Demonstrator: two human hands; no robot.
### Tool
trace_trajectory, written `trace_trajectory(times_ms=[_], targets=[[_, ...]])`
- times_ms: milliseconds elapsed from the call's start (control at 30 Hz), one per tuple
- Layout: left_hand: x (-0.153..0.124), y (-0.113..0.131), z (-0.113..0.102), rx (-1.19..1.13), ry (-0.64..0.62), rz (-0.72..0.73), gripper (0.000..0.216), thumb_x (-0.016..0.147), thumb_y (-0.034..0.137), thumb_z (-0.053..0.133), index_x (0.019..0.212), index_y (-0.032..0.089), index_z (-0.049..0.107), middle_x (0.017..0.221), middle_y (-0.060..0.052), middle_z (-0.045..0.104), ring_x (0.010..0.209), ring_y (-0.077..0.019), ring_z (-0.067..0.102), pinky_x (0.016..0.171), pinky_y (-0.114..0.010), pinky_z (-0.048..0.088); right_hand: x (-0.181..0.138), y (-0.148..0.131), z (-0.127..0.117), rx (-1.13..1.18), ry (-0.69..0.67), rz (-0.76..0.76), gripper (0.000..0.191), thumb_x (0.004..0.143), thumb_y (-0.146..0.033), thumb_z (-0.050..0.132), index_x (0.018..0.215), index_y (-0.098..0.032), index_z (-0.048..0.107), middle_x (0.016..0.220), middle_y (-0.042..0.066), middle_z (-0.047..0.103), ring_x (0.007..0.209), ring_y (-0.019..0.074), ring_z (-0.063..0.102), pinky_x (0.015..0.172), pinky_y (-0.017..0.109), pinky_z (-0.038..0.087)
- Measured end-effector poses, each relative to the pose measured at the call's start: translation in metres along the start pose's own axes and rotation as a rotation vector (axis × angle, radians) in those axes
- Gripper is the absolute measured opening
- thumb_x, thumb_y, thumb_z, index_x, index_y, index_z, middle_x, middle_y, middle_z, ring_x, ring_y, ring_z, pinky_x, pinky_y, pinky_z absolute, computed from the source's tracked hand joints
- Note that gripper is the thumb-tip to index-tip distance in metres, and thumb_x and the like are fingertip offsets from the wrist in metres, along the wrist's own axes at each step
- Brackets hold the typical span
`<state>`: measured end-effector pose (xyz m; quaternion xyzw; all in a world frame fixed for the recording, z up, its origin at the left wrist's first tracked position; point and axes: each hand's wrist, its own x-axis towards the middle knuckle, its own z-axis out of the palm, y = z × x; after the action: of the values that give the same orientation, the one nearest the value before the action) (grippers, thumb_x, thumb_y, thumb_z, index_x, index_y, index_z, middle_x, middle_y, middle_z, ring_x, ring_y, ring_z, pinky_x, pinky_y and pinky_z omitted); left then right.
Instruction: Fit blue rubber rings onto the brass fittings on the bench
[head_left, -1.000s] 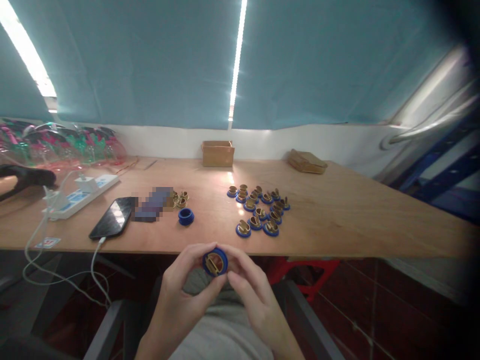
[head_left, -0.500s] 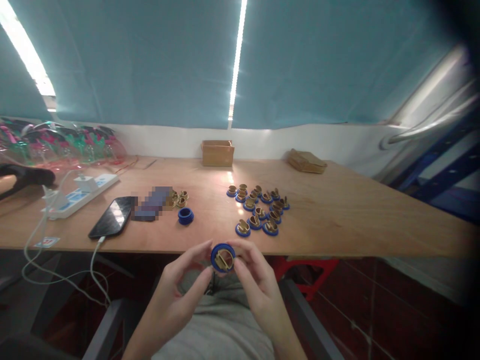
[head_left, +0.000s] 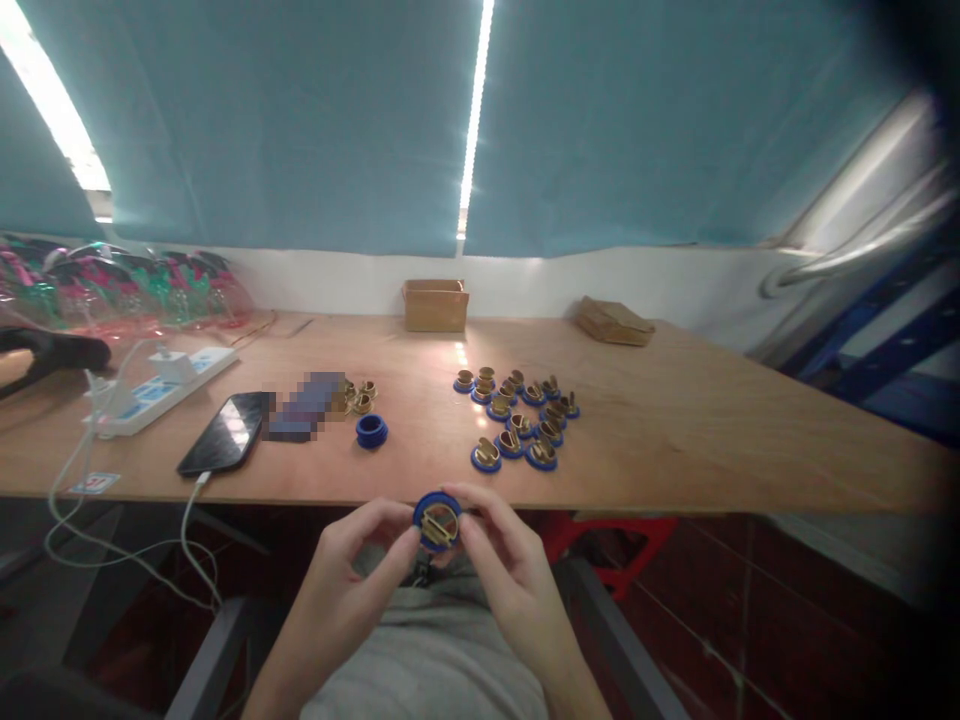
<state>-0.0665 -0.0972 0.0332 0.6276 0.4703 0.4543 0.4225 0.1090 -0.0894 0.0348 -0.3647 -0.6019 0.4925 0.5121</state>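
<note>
I hold a small blue ring with a brass insert point(head_left: 438, 521) in front of my lap, just below the table's near edge. My left hand point(head_left: 352, 585) pinches its left side with thumb and fingers. My right hand point(head_left: 504, 575) pinches its right side. On the wooden table point(head_left: 675, 430) lies a cluster of several finished blue-and-brass pieces point(head_left: 519, 418). A lone blue ring point(head_left: 371, 431) sits left of them, with a few loose brass parts point(head_left: 358, 396) behind it.
A black phone point(head_left: 225, 432) on a white cable lies at the left, beside a white power strip point(head_left: 154, 390). A small cardboard box point(head_left: 435, 305) and a flat brown packet point(head_left: 613, 323) stand at the back. Plastic-wrapped colourful items point(head_left: 120, 285) fill the far left.
The piece in my hands shifted slightly right, then back a little left, and turned between my fingers. The table's objects have not moved.
</note>
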Motion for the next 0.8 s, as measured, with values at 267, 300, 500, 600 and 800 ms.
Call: trace_trajectory(times_ms=[267, 300, 500, 600, 800], targets=[[0.0012, -0.0025, -0.0001, -0.029, 0.020, 0.002, 0.018, 0.092, 0.027, 0.056, 0.089, 0.016, 0.070, 0.083, -0.004, 0.071, 0.078, -0.0184, 0.065, 0.072, -0.025, 0.050, -0.0015, -0.0008, 0.0024, 0.113, -0.088, -0.001, 0.031, 0.092, -0.019, 0.056, 0.123, -0.023, 0.061, 0.109, 0.006, 0.068, 0.088, 0.0169, 0.067, 0.080, 0.029, 0.056], [0.0011, -0.0022, 0.0001, -0.029, 0.019, 0.003, 0.019, 0.092, 0.027, 0.055, 0.088, 0.016, 0.070, 0.083, -0.004, 0.070, 0.078, -0.0185, 0.064, 0.072, -0.025, 0.050, -0.0015, -0.0004, 0.0029, 0.123, -0.093, -0.001, 0.032, 0.092, -0.019, 0.056, 0.123, -0.023, 0.061, 0.109, 0.006, 0.068, 0.086, 0.0167, 0.067, 0.080, 0.030, 0.056], [0.0012, 0.0013, 0.0025, -0.025, 0.011, 0.012, 0.021, 0.094, 0.030, 0.052, 0.085, 0.016, 0.065, 0.080, -0.004, 0.067, 0.076, -0.0177, 0.061, 0.071, -0.025, 0.047, -0.0001, 0.0005, 0.0046, 0.146, -0.060, 0.033, 0.032, 0.090, -0.019, 0.058, 0.122, -0.024, 0.063, 0.102, 0.006, 0.071, 0.078, 0.0157, 0.067, 0.075, 0.030, 0.057], [0.0017, 0.0015, 0.0040, -0.006, 0.016, 0.015, 0.021, 0.095, 0.030, 0.051, 0.084, 0.017, 0.063, 0.079, -0.003, 0.066, 0.075, -0.0170, 0.060, 0.070, -0.025, 0.047, 0.0011, -0.0001, 0.0049, 0.170, -0.044, 0.047, 0.033, 0.088, -0.020, 0.060, 0.121, -0.022, 0.064, 0.098, 0.005, 0.072, 0.075, 0.0157, 0.067, 0.074, 0.030, 0.058], [0.0017, 0.0023, 0.0038, 0.034, -0.005, 0.012, 0.022, 0.096, 0.031, 0.050, 0.083, 0.017, 0.062, 0.081, -0.002, 0.065, 0.077, -0.0174, 0.060, 0.072, -0.026, 0.046, 0.0016, 0.0015, 0.0035, 0.142, -0.035, 0.048, 0.033, 0.088, -0.018, 0.061, 0.120, -0.023, 0.066, 0.095, 0.004, 0.071, 0.075, 0.0148, 0.067, 0.073, 0.028, 0.057]])
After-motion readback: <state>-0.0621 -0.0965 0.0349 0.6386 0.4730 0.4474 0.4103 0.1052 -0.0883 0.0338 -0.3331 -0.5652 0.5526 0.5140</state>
